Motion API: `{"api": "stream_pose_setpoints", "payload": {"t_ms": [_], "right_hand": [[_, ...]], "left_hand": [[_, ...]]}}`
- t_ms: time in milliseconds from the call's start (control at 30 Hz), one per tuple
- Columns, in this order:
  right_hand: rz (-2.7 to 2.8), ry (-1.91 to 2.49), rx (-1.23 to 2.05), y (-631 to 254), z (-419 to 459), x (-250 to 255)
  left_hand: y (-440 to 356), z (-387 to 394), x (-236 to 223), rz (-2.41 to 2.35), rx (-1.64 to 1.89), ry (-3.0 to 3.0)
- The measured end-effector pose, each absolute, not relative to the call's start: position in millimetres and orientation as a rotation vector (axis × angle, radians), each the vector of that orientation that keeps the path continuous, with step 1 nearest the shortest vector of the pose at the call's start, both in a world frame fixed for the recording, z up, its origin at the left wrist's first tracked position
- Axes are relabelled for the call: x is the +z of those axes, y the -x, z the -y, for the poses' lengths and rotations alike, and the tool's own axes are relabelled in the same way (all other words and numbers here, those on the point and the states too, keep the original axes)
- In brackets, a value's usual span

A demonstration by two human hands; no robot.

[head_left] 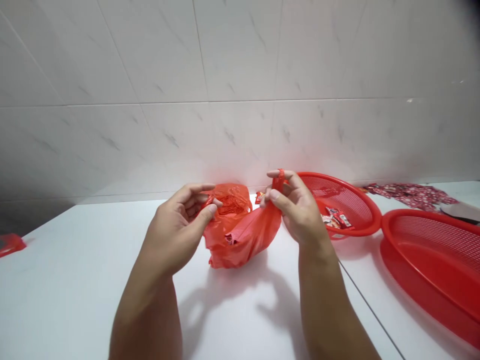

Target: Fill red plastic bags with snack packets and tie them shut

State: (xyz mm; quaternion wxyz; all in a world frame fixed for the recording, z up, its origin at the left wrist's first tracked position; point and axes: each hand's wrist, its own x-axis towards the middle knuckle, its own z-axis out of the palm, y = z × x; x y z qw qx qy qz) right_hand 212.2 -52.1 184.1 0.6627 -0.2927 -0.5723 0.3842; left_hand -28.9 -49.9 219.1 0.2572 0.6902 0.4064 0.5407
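Note:
A thin red plastic bag (243, 245) hangs between my two hands just above the white table. My left hand (182, 220) pinches one of its handles between thumb and fingers. The other handle is looped over the fingers of my right hand (292, 202), with the thumb pressed against it. Inside the bag's mouth a pinkish-red packet shows in part; the rest of the contents is hidden. Right behind the held bag lies a crumpled mass of red plastic (230, 195), and I cannot tell whether it is a separate bag.
To the right stands a red mesh basket (362, 200) with several small packets (337, 219) in it. Nearer is a second red basket (423, 270). Many red-and-white packets (408, 195) lie along the tiled wall (240, 135). A red plastic item (11, 244) sits at the far left.

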Motion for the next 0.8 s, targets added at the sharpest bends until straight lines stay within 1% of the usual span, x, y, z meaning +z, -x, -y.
{"api": "stream_pose_setpoints", "payload": {"t_ms": [200,333,433,533,633,733,800], "right_hand": [[1.598,0.827,1.083,-195,65,189],[1.810,0.870,1.204,-181,70,189],[1.910,0.845,1.206,-171,67,185],[1.791,0.798,1.264,-171,59,179],[1.579,0.671,1.455,-183,51,174],[1.477,0.632,1.543,-194,47,173],[1.473,0.668,1.549,-197,47,173]], "left_hand": [[39,64,217,-1.360,1.422,-2.173],[27,70,219,-1.212,1.437,-2.283],[13,72,219,-1.086,1.398,-2.321],[8,72,220,-1.133,1.294,-2.302],[10,70,222,-1.248,1.130,-2.215],[9,64,220,-1.136,0.989,-2.157],[6,60,218,-1.080,0.983,-2.154]]}}
